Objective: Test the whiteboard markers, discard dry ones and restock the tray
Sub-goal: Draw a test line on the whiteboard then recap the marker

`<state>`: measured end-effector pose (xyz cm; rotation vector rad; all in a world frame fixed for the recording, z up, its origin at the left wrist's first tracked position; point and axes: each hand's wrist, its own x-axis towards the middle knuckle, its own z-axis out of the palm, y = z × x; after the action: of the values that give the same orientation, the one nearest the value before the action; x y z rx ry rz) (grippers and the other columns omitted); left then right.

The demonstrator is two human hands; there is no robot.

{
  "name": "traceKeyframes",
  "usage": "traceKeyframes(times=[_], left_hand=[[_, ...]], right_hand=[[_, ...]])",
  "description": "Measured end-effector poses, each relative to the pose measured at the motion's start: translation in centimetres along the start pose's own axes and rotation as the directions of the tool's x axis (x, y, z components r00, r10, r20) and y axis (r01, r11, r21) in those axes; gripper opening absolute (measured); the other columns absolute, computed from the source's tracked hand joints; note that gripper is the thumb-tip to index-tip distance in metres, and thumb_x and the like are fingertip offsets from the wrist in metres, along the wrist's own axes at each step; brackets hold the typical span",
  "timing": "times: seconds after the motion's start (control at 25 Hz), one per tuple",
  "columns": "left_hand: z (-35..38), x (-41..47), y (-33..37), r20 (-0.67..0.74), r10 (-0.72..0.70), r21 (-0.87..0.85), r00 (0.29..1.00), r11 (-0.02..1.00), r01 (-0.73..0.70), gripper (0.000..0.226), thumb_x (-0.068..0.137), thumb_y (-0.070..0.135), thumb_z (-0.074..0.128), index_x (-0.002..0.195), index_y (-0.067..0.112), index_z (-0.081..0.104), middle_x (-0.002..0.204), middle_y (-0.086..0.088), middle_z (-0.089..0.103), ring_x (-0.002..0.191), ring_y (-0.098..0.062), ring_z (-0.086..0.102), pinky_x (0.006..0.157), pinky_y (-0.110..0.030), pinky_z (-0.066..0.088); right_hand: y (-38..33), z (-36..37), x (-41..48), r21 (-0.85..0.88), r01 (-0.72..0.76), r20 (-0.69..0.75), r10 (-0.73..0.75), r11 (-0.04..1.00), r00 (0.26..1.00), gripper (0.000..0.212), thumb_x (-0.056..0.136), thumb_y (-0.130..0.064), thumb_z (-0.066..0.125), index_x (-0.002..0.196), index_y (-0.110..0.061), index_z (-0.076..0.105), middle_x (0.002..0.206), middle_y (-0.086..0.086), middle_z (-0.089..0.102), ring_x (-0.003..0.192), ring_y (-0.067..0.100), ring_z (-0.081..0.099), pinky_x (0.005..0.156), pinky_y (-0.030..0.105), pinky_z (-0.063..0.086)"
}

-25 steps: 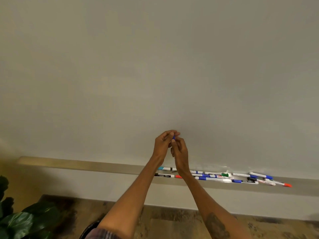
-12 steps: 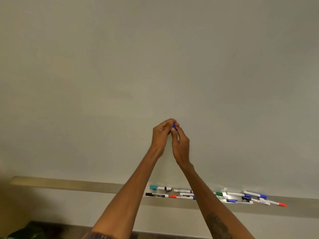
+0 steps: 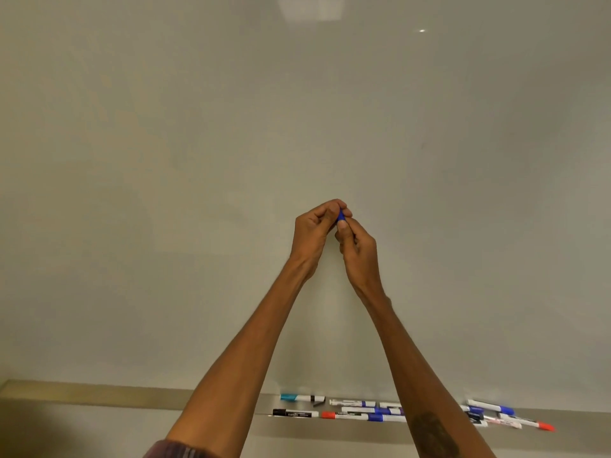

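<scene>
L hand + R hand pinch blue marker, prob. capped.

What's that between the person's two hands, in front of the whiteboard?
A blue marker, only its blue end showing, pinched between the fingertips of the left hand and the right hand. The head view shows it.

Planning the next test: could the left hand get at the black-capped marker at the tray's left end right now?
Probably not yet: the left hand is busy, pinching the blue marker with the right hand up at the whiteboard. The black-capped marker lies uncovered.
</scene>
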<state>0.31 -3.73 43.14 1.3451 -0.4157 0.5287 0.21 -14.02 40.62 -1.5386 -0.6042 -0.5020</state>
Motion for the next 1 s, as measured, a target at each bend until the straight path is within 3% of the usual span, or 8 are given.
traceKeyframes(times=[0.12, 0.28, 0.44, 0.6, 0.68, 0.76, 0.88, 1.0], left_hand=[[0.6, 1.4, 1.4, 0.026, 0.042, -0.024, 0.999, 0.999, -0.041, 0.024, 0.102, 0.018, 0.052, 0.109, 0.003, 0.07, 0.097, -0.013, 0.073, 0.097, -0.022, 0.069, 0.093, -0.032, 0.055], [1.0, 3.7, 3.7, -0.04, 0.036, -0.145, 0.999, 0.989, -0.042, 0.024, 0.104, 0.015, 0.048, 0.109, 0.002, 0.067, 0.089, -0.008, 0.072, 0.088, -0.021, 0.07, 0.089, -0.03, 0.056], [1.2, 4.7, 5.5, 0.005, 0.17, -0.003, 0.985, 0.985, -0.17, 0.021, 0.102, 0.017, 0.052, 0.108, 0.009, 0.07, 0.098, -0.005, 0.077, 0.101, -0.021, 0.072, 0.094, -0.032, 0.055], [0.9, 6.7, 8.0, -0.164, 0.388, 0.115, 0.907, 0.921, -0.373, 0.022, 0.099, 0.015, 0.058, 0.113, 0.001, 0.068, 0.105, -0.008, 0.075, 0.102, -0.018, 0.071, 0.09, -0.027, 0.055], [0.6, 8.2, 9.3, -0.209, 0.497, 0.206, 0.842, 0.864, -0.459, 0.023, 0.096, 0.017, 0.063, 0.113, 0.004, 0.069, 0.109, -0.006, 0.075, 0.106, -0.014, 0.069, 0.094, -0.033, 0.055], [0.2, 9.9, 10.0, -0.197, 0.603, 0.311, 0.773, 0.786, -0.534, 0.027, 0.094, 0.02, 0.065, 0.115, 0.005, 0.07, 0.117, -0.009, 0.072, 0.12, -0.009, 0.062, 0.109, -0.041, 0.045], [-0.4, 12.6, 10.0, -0.15, 0.687, 0.447, 0.711, 0.688, -0.571, 0.032, 0.094, 0.022, 0.065, 0.119, 0.003, 0.068, 0.129, -0.012, 0.065, 0.133, -0.019, 0.053, 0.12, -0.026, 0.026], [-1.3, 14.6, 8.9, -0.119, 0.703, 0.511, 0.702, 0.649, -0.563, 0.036, 0.093, 0.022, 0.066, 0.123, 0.001, 0.065, 0.134, -0.011, 0.062, 0.136, -0.032, 0.048, 0.118, -0.016, 0.023]], right_hand=[[-1.9, -1.0, 1.4, 0.005, 0.029, 0.029, -0.029, 1.0, 0.999, 0.023, 0.106, -0.024, 0.04, 0.097, -0.024, 0.061, 0.067, -0.021, 0.053, 0.061, -0.002, 0.048, 0.062, 0.012, 0.039], [-2.5, -0.8, 1.6, -0.029, -0.014, 0.144, 0.018, 0.999, 0.989, 0.034, 0.106, -0.028, 0.039, 0.138, -0.026, 0.052, 0.07, -0.015, 0.048, 0.056, 0.0, 0.044, 0.055, 0.013, 0.037], [-3.6, -0.9, 2.4, 0.131, -0.073, 0.085, 0.062, 0.989, 0.994, 0.033, 0.106, -0.024, 0.041, 0.134, -0.038, 0.049, 0.078, 0.004, 0.049, 0.058, 0.006, 0.039, 0.053, 0.021, 0.036], [-6.1, -2.2, 4.3, 0.212, 0.027, -0.009, -0.026, 0.977, 1.0, 0.053, 0.104, -0.014, 0.046, 0.149, -0.037, 0.031, 0.092, 0.009, 0.058, 0.064, 0.018, 0.053, 0.066, 0.027, 0.055], [-7.6, -2.7, 5.2, 0.225, 0.11, -0.07, -0.097, 0.968, 0.993, 0.045, 0.101, -0.013, 0.053, 0.141, -0.032, 0.046, 0.098, 0.015, 0.065, 0.068, 0.023, 0.062, 0.072, 0.034, 0.06], [-8.7, -2.8, 6.2, 0.332, 0.132, -0.118, -0.098, 0.934, 0.988, 0.027, 0.098, -0.009, 0.058, 0.125, -0.011, 0.061, 0.101, 0.019, 0.067, 0.074, 0.026, 0.067, 0.075, 0.039, 0.06], [-9.5, -3.2, 7.7, 0.525, 0.088, -0.108, -0.037, 0.846, 0.993, 0.026, 0.102, -0.014, 0.05, 0.122, -0.003, 0.062, 0.111, 0.019, 0.07, 0.099, 0.032, 0.07, 0.091, 0.042, 0.056], [-9.4, -4.2, 8.6, 0.702, 0.032, -0.008, -0.037, 0.712, 0.999, 0.038, 0.104, -0.019, 0.034, 0.134, -0.009, 0.055, 0.125, 0.018, 0.066, 0.121, 0.036, 0.06, 0.103, 0.046, 0.048]])
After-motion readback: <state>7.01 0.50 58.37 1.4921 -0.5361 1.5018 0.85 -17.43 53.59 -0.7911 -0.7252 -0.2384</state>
